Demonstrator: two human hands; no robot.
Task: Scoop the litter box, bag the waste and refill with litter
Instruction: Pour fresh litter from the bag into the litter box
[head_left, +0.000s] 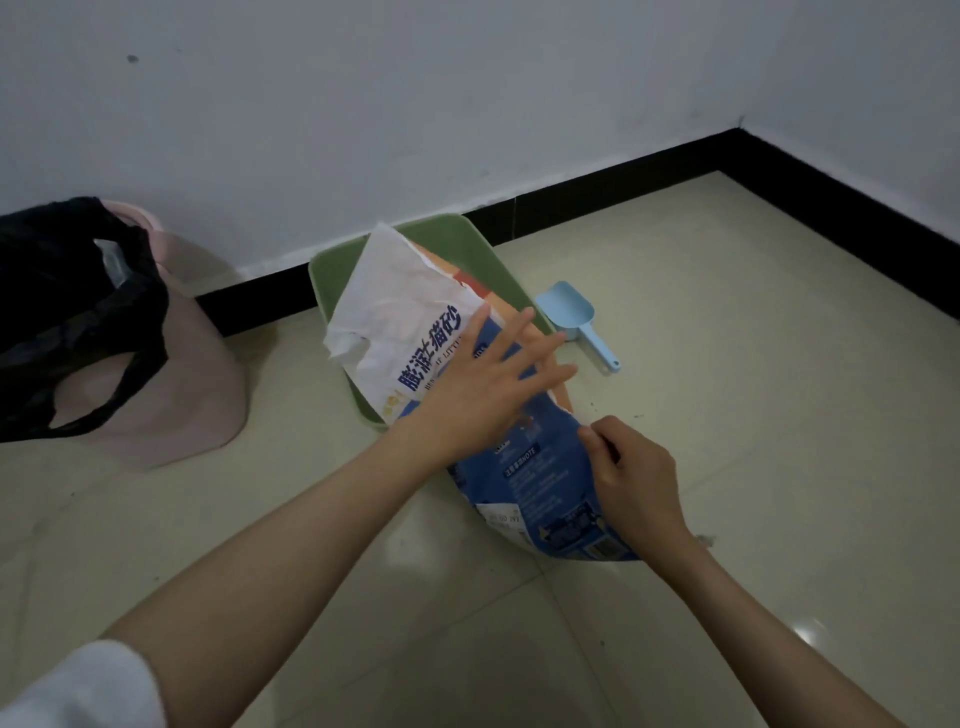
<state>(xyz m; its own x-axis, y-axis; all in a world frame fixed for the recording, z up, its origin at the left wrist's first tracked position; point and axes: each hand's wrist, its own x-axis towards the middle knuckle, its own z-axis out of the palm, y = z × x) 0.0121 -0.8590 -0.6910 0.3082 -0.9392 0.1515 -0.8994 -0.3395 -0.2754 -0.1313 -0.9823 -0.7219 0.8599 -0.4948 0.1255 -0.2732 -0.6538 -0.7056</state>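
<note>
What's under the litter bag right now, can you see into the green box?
The litter bag lies tipped over the green litter box, mouth end inside. Only the box's rim shows; its contents are covered. Left hand rests on the bag.

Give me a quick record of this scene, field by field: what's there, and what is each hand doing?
Litter bag: white and blue litter bag, tipped, its open end over the green litter box
Left hand: left hand lies flat on the bag, fingers straight
Right hand: right hand pinches the bag's lower edge
Scoop: blue scoop on the floor, right of the box
Bin: pink bin with black bag, at left
</note>
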